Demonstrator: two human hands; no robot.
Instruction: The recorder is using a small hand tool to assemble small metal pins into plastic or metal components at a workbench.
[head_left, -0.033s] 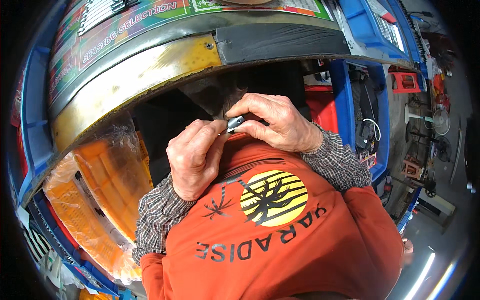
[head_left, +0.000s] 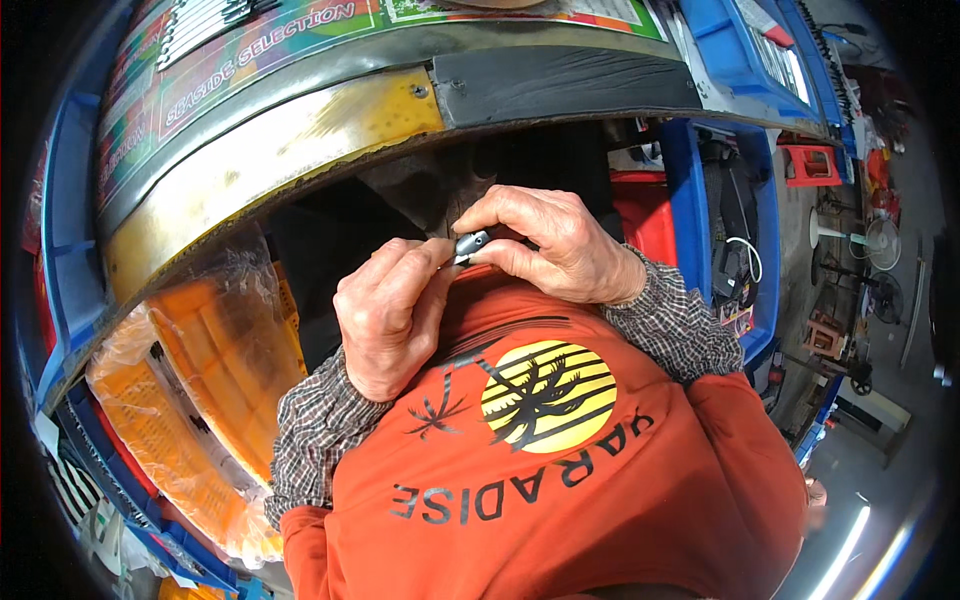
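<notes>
Between my two hands, just above the front of my red shirt, is a small dark grey cylindrical piece (head_left: 470, 243) with a shiny surface and a small hole near its right end. My left hand (head_left: 388, 318) is closed, pinching the left end of the piece between thumb and fingertips. Thumb and forefinger of my right hand (head_left: 562, 247) grip it from the other side, with the fingers curled. Most of the piece's left end is hidden behind my left fingertips, and its exact kind cannot be made out.
A workbench edge (head_left: 270, 150) with a metal strip and black padding curves ahead of my hands. Several slim silver rods (head_left: 205, 25) lie on top. Orange plastic-wrapped goods (head_left: 215, 370) sit at left. A blue crate (head_left: 690, 200) with dark items and a white cable stands at right.
</notes>
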